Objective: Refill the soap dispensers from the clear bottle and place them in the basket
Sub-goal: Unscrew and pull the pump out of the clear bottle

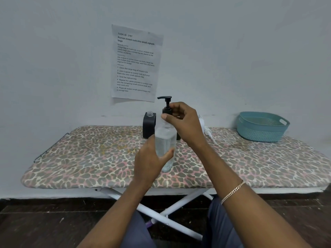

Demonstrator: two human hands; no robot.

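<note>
Here, at the far left, the leopard-print ironing board [86, 158] is stretching across the view on its crossed white legs [161, 212]. A printed sheet [136, 63] is hanging on the wall above it. Just right of that, a black soap dispenser [149, 125] is standing upright near the board's back edge, its open neck pointing straight up with no pump on it.

In front of it, the left hand [152, 161] is holding the clear bottle [164, 140], its grip closed round the lower body with the thumb lying across the front. The bottle's long axis is running nearly vertical, leaning slightly, and clear liquid is filling part of it. Whether its base is touching the board cannot be told. A black pump [165, 102] is sitting on top, its nozzle pointing left.

The right hand [182, 120] is reaching in from the right, its grip pinching the pump's black collar at the bottle's neck. A chain bracelet [232, 192] is circling that wrist. A white pump part [207, 131] is lying on the board behind this hand, partly hidden. At the far right, the teal basket [261, 133] is sitting on the board, well apart from the bottle.
</note>
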